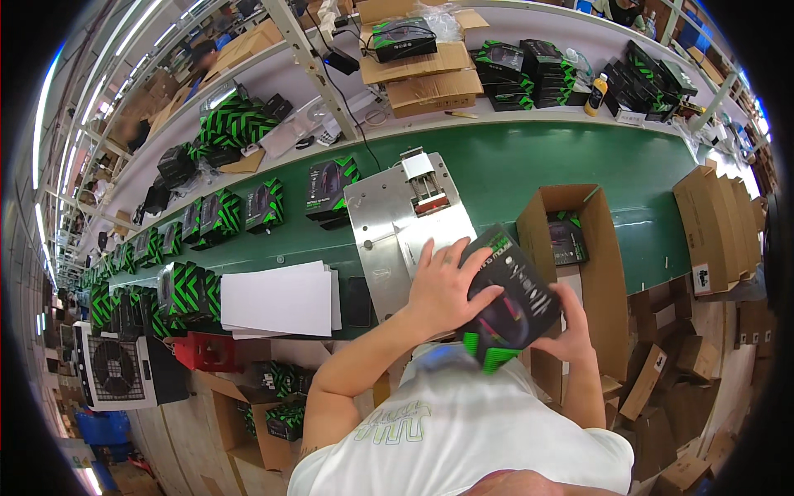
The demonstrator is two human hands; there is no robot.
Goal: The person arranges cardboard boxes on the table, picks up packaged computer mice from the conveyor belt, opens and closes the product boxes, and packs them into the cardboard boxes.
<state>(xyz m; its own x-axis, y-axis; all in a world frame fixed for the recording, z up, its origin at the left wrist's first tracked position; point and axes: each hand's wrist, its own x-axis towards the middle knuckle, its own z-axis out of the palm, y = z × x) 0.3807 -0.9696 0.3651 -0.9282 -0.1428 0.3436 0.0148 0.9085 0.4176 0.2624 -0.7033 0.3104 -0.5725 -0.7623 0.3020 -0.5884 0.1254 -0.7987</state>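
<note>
Between my two hands, close to my chest, is a black and green product box with a mouse pictured on it, held tilted. My left hand grips its left side, thumb across the face. On the opposite edge my right hand is closed round the lower right side. Just beyond the left hand lies a metal plate fixture with a clamp-like mechanism on top. An open brown carton stands to the right of the held box, and inside it sits another black and green box.
White paper sheets and a dark phone-like slab lie left of the fixture on the green table. Several product boxes line the table's left. Folded cartons stand at right. A small fan unit is at lower left.
</note>
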